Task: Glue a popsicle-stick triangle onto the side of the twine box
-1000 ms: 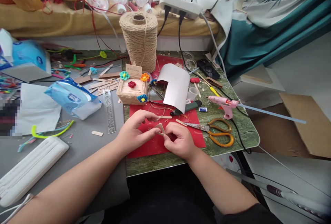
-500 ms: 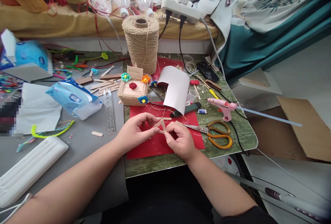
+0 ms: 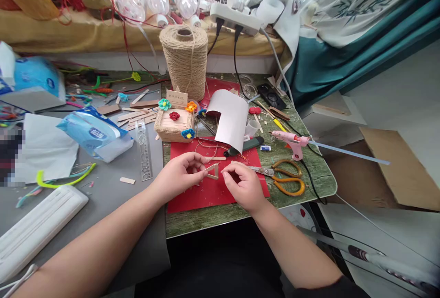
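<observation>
My left hand (image 3: 182,173) pinches a small triangle (image 3: 213,172) made of pale wooden craft sticks, between thumb and fingers. To its right, my right hand (image 3: 245,185) is apart from the triangle; its fingers are curled, with thumb and forefinger close together, and whatever may be between them is too small to make out. Both hands are above a red sheet (image 3: 192,199). A loose craft stick (image 3: 216,158) lies just beyond them. Behind my left hand stands a twine-trimmed wooden box (image 3: 173,126) with colourful flowers and a small sign on it.
Orange-handled scissors (image 3: 288,179) lie right of my right hand, near a pink glue gun (image 3: 292,141). Farther back are a twine spool (image 3: 184,64), a curled white paper (image 3: 230,119) and a power strip (image 3: 235,18). Leftward lie a clear ruler (image 3: 143,151) and a tissue pack (image 3: 96,133).
My right hand has come off the wooden triangle and moved slightly right. The triangle stays in my left hand, turned a little. The whole view has shifted slightly.
</observation>
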Action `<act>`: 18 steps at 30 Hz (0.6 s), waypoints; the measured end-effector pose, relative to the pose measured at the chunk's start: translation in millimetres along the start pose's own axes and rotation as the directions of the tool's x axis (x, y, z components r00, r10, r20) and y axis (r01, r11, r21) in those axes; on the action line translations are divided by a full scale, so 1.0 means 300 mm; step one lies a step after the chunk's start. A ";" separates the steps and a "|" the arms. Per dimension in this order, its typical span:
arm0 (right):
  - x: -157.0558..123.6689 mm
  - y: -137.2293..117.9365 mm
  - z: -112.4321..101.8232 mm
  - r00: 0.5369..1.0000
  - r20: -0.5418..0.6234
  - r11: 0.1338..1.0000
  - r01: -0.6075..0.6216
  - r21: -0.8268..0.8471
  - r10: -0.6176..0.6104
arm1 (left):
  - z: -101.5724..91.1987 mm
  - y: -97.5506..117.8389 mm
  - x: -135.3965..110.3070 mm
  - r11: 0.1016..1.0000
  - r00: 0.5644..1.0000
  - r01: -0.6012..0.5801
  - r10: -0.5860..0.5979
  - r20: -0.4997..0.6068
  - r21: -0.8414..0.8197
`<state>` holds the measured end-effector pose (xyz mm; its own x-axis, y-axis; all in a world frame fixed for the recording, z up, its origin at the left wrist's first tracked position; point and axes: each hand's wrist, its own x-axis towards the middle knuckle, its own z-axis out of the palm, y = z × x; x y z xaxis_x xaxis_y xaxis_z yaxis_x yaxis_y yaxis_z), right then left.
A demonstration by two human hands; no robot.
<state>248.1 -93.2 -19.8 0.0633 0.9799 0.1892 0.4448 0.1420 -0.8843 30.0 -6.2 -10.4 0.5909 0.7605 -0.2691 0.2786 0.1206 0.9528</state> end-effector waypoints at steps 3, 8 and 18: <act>-0.023 0.009 -0.014 0.998 -0.003 0.995 0.059 -0.078 -0.060 | 0.012 -0.011 -0.008 0.976 0.999 -0.039 0.041 -0.006 0.213; -0.055 0.037 -0.032 0.993 0.032 0.982 0.116 -0.147 -0.112 | 0.031 -0.007 -0.010 0.810 0.985 -0.165 0.165 0.051 0.563; -0.074 0.040 -0.071 0.989 0.067 0.973 0.143 -0.179 -0.133 | 0.030 -0.017 0.000 0.449 0.768 -0.617 0.522 0.370 0.647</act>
<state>271.0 -116.4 -25.5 -0.0568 0.9594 0.2762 0.6023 0.2536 -0.7569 35.5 -12.5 -16.6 0.8796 0.4113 0.2390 0.2504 -0.8276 0.5024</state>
